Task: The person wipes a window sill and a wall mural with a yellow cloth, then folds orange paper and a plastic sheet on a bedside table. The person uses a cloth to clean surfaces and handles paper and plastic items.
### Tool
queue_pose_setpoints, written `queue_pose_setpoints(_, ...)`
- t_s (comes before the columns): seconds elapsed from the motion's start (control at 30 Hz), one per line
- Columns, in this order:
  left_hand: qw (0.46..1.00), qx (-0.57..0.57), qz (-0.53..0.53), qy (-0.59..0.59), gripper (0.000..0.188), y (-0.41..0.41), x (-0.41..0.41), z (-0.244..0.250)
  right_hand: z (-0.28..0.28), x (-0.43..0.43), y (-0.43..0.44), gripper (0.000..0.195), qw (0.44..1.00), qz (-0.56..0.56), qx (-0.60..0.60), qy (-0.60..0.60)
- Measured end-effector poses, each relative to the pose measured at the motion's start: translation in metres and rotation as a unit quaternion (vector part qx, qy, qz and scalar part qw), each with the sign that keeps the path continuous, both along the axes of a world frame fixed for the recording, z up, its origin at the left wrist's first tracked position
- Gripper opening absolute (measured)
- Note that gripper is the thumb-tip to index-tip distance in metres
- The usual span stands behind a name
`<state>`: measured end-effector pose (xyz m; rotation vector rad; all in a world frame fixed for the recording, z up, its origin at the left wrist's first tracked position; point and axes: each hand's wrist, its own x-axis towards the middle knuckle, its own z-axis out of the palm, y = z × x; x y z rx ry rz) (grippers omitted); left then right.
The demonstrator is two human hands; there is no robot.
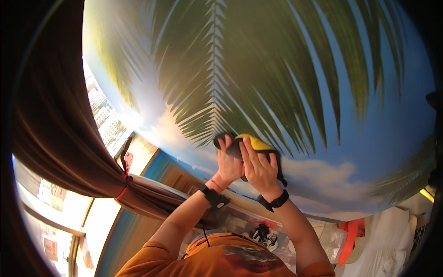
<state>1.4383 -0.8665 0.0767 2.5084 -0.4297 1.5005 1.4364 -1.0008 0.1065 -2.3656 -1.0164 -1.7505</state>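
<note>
Both my hands press a black and yellow cloth (255, 142) against a wall mural (263, 62) of palm fronds, blue sky and clouds. My left hand (229, 162) lies on the dark left part of the cloth with its fingers pointing up. Right beside it, my right hand (259, 169) rests flat over the middle and the yellow part, fingers spread a little. A dark corner of the cloth hangs down past my right hand. Each wrist wears a black band. What lies beneath the cloth is hidden.
A brown curtain (62, 138), tied with a red band (121, 192), hangs at the left beside bright windows (109, 124). Low behind my arms are clear plastic-wrapped items, a red-orange strip (349, 244) and white sheeting (384, 246).
</note>
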Motion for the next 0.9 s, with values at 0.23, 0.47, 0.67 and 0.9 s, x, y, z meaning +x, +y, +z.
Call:
queue_pose_setpoints(0.23, 0.998, -0.002, -0.020, 0.068, 0.057, 0.002, -0.012, -0.104, -0.063, -0.007, -0.009, 0.045, 0.992, 0.046, -0.067, 0.094)
queue_pose_setpoints(0.47, 0.998, -0.007, -0.046, -0.053, 0.045, -0.016, 0.013, -0.012, -0.010, -0.008, -0.018, 0.047, 0.992, 0.032, 0.071, 0.103)
queue_pose_setpoints(0.67, 0.990, 0.020, -0.066, -0.121, 0.054, -0.012, 0.015, 0.096, 0.057, -0.001, -0.017, 0.049, 0.985, -0.019, 0.167, 0.027)
queue_pose_setpoints(0.9, 0.982, 0.136, -0.015, -0.131, 0.069, 0.074, 0.025, 0.077, 0.066, 0.010, 0.026, 0.048, 0.983, -0.069, 0.171, -0.024)
